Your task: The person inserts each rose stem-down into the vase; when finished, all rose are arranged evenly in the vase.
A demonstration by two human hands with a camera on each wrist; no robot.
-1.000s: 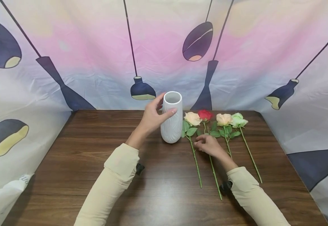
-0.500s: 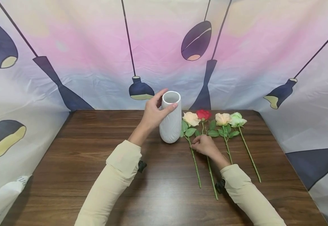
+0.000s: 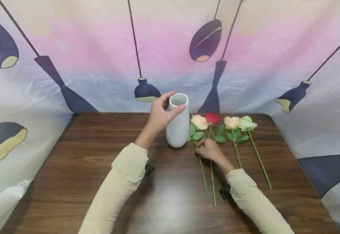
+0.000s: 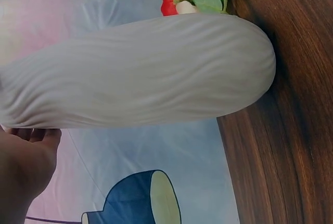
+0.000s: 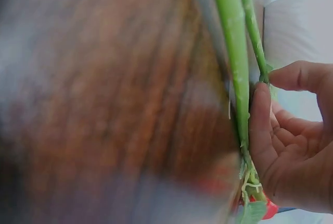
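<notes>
Head view, frame centre: white ribbed vase (image 3: 177,122) upright on dark wood desk (image 3: 79,169), near back edge. Left hand (image 3: 162,113) grasps vase at upper part, thumb behind rim, fingers curled round front just below mouth. Left wrist view: vase wall (image 4: 140,70) fills frame, palm (image 4: 23,169) at lower left, base on desk.

Right hand (image 3: 207,150) just right of vase base, fingers curled down over rose stems. Right wrist view: fingers (image 5: 263,130) pinch a green stem (image 5: 232,62) vs desk; 2nd thinner stem alongside, touching. Looks like red rose (image 3: 212,118) stem; can't tell for sure whether peach rose (image 3: 200,122) stem is also in the grip.

Four roses in row, mid-right of frame, heads toward backdrop: peach, red, 2nd peach (image 3: 231,123), pale green (image 3: 247,123). Last two well clear of hand. Peach rose leaves touch vase side.
</notes>
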